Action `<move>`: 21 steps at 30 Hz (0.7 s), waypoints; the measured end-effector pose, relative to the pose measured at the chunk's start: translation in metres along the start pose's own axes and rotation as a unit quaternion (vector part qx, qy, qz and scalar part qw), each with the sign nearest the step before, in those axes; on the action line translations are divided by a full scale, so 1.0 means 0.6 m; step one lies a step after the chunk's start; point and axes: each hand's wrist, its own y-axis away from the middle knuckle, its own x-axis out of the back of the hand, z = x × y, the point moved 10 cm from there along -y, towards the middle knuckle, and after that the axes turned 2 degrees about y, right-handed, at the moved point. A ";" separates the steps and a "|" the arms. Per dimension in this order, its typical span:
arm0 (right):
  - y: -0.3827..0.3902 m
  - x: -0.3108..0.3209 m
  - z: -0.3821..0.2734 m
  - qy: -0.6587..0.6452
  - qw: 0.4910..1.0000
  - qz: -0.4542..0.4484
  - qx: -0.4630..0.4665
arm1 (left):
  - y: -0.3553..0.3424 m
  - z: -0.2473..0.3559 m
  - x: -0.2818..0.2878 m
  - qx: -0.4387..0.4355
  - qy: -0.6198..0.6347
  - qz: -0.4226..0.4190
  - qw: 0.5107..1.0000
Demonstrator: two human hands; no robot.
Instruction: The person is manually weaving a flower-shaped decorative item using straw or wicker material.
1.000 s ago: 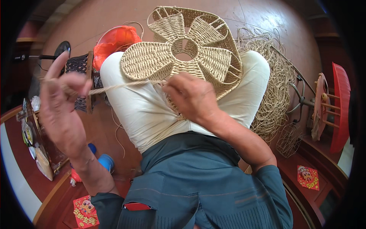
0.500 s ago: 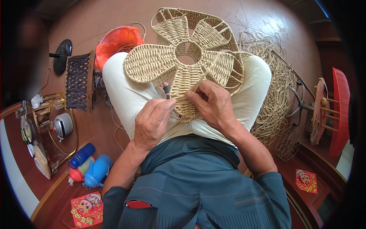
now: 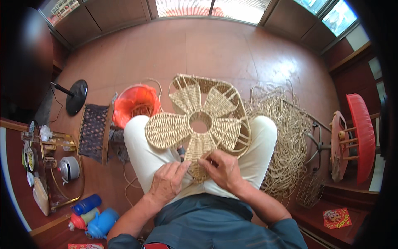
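Observation:
A straw-coloured woven piece [image 3: 166, 129] with five petals round an open centre and a curved rim rests across my knees. My left hand [image 3: 168, 182] is closed at the left edge of the lowest petal, fingertips against the weave. On the same petal's right side, my right hand [image 3: 222, 170] has thumb and forefinger drawn together; whatever is between them is too small to make out.
Tangled cord [image 3: 284, 153] heaps at my right, beside an upturned red stool [image 3: 360, 137]. At my left stand a red-lined bucket [image 3: 130, 101], a woven-seat stool [image 3: 93, 130], a round black base [image 3: 76, 95], a small cart [image 3: 66, 147] and flasks [image 3: 103, 222]. A doorway [image 3: 211, 10] is ahead.
My left hand has come in from far left, where it held a taut strand, to the lowest petal beside my right hand. The view has tilted up, showing more floor and the doorway.

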 end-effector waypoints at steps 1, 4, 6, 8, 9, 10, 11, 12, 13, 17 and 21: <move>0.003 -0.001 -0.006 0.010 1.000 0.000 0.011 | -0.002 0.003 -0.007 -0.008 -0.033 -0.017 0.999; 0.005 -0.011 -0.015 0.014 1.000 -0.008 0.026 | -0.007 0.004 -0.009 -0.017 -0.053 -0.010 0.998; 0.004 -0.020 -0.023 0.035 0.999 -0.014 0.040 | -0.005 0.001 -0.007 -0.008 -0.019 0.006 1.000; 0.003 -0.026 -0.028 0.036 0.998 -0.019 0.048 | 0.003 0.002 0.002 -0.003 0.023 0.060 0.998; 0.002 -0.030 -0.023 0.044 0.998 -0.034 0.032 | 0.011 -0.041 -0.007 0.130 0.172 0.079 0.973; 0.002 -0.029 -0.025 0.043 0.998 -0.031 0.037 | 0.035 -0.078 -0.032 0.258 0.324 0.089 0.906; 0.001 -0.031 -0.024 0.046 0.998 -0.038 0.035 | 0.039 -0.090 -0.060 0.299 0.445 0.086 0.840; 0.000 -0.035 -0.020 0.056 0.997 -0.051 0.024 | 0.037 -0.091 -0.059 0.282 0.445 0.101 0.844; -0.001 -0.033 -0.023 0.051 0.997 -0.044 0.036 | 0.041 -0.097 -0.085 0.308 0.549 0.094 0.771; -0.002 -0.036 -0.021 0.053 0.997 -0.049 0.037 | 0.048 -0.103 -0.134 0.336 0.698 0.071 0.629; -0.002 -0.040 -0.016 0.065 0.996 -0.057 0.015 | 0.035 -0.096 -0.137 0.292 0.670 0.018 0.682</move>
